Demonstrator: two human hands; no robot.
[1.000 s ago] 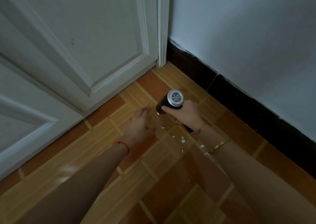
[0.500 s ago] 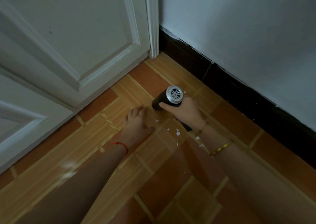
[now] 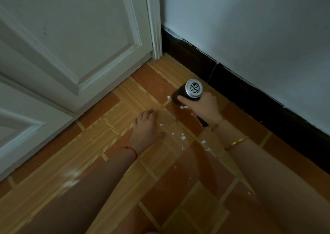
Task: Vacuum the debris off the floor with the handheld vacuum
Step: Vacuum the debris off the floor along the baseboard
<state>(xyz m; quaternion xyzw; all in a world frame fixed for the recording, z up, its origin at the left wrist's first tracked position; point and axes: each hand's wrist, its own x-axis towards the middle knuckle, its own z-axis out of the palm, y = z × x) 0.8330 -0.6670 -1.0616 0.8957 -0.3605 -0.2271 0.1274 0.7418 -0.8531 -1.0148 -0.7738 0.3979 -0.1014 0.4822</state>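
My right hand (image 3: 205, 108) grips a black handheld vacuum (image 3: 189, 91) with a silver vented end cap, held low over the tiled floor (image 3: 125, 162) close to the dark skirting. Its nozzle end is hidden under the hand. Small white debris scraps (image 3: 183, 137) lie scattered on the tiles between my two hands, and one scrap (image 3: 168, 97) sits just left of the vacuum. My left hand (image 3: 146, 128) rests flat on the floor, palm down, fingers together, holding nothing.
A white panelled door (image 3: 71, 46) fills the upper left, with its frame (image 3: 154, 28) meeting a pale wall (image 3: 250, 28). A black skirting board (image 3: 250, 94) runs along the wall on the right. Orange and wood-pattern tiles extend toward me.
The vacuum and my right hand have moved right and away, closer to the skirting. My left hand stays flat on the floor. Several scraps now lie exposed between the hands.
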